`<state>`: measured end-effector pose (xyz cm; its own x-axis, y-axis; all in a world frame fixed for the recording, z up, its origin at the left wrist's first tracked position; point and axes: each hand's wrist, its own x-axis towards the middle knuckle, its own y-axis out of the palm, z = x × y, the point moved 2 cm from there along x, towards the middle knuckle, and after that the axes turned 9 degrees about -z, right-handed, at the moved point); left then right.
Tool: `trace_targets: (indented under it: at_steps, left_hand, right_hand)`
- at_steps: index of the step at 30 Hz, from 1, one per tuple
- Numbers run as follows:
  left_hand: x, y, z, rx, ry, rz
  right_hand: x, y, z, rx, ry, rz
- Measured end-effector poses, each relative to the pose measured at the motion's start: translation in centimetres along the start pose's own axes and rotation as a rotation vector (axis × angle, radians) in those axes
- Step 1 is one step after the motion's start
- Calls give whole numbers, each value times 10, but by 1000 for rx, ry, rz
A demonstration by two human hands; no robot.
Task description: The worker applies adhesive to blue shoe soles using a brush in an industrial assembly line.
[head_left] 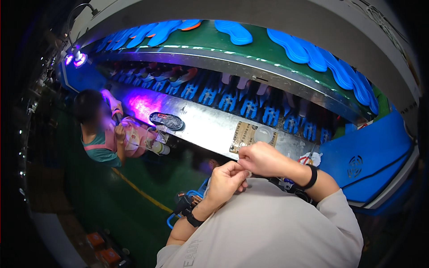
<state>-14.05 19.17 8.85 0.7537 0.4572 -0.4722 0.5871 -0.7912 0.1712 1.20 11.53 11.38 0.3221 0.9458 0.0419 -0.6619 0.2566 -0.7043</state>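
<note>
My left hand and my right hand meet in front of my chest, near the edge of the metal bench. Both are closed in a pinch, fingertips nearly touching. A tiny pale bit shows between them, too small to name. Just beyond my right hand lies a piece of brown printed cardboard, with a round translucent dish on it. Each wrist wears a black band.
A dark shoe sole lies on the bench to the left, near a seated co-worker. Blue insoles lie on the green upper belt. Blue holders line the lower shelf. A blue machine housing stands at right.
</note>
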Motion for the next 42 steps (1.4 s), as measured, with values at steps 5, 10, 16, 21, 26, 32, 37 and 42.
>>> trace_targets:
  at_steps: [5,10,16,21,26,32,37,42]
  left_hand:
    - [13,-20,-2,-411,34,-12]
    - [10,-30,-6,-701,-39,82]
    - [11,-39,-8,-669,-53,33]
    - [10,-36,-11,-532,-2,-7]
    - [9,-37,-10,-546,13,11]
    - [-3,-34,-17,-383,167,-15]
    - [-5,-17,-17,40,174,99]
    - [3,-15,-13,-55,88,-85]
  right_hand:
    - [-24,-2,44,20,-228,-285]
    - [-30,14,19,490,96,-234]
    - [-27,-4,16,346,-142,-154]
    - [-18,-14,38,345,-554,-144]
    - [-22,-13,32,391,-538,-20]
    - [-18,31,-36,1178,461,118]
    - [12,32,-34,781,331,175]
    - [6,5,25,-36,-204,-204]
